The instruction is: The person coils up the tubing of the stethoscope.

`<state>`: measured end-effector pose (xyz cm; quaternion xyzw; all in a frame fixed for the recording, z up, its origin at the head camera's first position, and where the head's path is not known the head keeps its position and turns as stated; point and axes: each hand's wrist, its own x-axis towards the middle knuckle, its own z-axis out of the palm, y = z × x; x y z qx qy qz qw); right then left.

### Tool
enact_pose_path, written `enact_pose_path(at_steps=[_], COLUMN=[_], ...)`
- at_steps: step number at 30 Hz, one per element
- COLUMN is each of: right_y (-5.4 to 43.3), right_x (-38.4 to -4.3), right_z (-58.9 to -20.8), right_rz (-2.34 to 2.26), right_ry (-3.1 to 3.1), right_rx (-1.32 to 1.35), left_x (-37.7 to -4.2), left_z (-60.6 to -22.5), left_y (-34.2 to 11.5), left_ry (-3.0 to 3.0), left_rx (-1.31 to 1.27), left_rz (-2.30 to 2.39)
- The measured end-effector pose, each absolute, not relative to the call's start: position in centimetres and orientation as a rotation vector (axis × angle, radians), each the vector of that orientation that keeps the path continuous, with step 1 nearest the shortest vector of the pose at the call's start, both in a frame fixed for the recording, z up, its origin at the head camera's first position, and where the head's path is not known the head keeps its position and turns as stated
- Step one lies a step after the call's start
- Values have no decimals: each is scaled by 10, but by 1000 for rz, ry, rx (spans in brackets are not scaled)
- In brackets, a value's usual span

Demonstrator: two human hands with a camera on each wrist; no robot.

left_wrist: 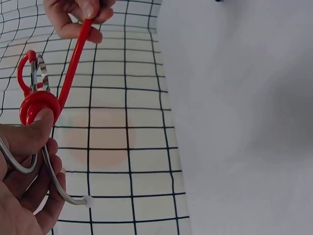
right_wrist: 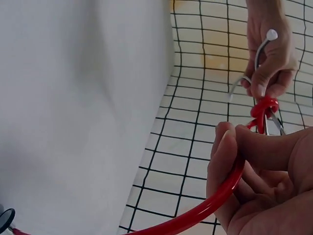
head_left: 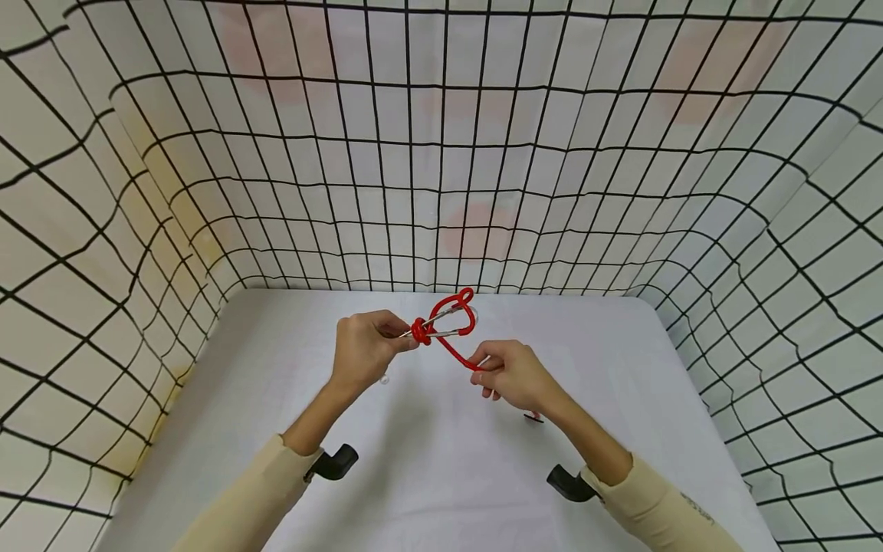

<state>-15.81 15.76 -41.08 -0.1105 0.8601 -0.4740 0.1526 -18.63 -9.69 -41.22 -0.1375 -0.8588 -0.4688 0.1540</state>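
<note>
A stethoscope with red tubing and silver ear tubes hangs between my hands above the table. Its tubing is wound into a knot around the ear tubes, with a loop beyond it. My left hand pinches the ear tubes at the knot, thumb pressed against the red coils in the left wrist view. A white ear tip sticks out below those fingers. My right hand pinches the tubing between thumb and fingers. From there the tubing runs down to the black-rimmed chest piece, which hangs below the right hand.
A white-covered table lies beneath both hands. Black netting over pale walls encloses its back and sides. Black camera mounts sit on both wrists at the beige sleeves.
</note>
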Motion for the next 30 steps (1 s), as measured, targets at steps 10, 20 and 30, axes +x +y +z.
enact_pose_path(at_steps=[10,20,30], right_y=[153,139,121], right_x=[-154,-140,-129], right_z=[-413,-405,-388], right_rz=[-1264,-1130,-991], right_ry=[2452,2726,2951], right_rx=[-330,-451,-534], left_x=[-188,-194,-195], left_z=[-413,-425,-430], left_y=[-100,-103,-103], left_ry=[-2436,-2495,-2534], left_rx=[-410,-371,-383], left_rz=[-1283,-1298,-1300])
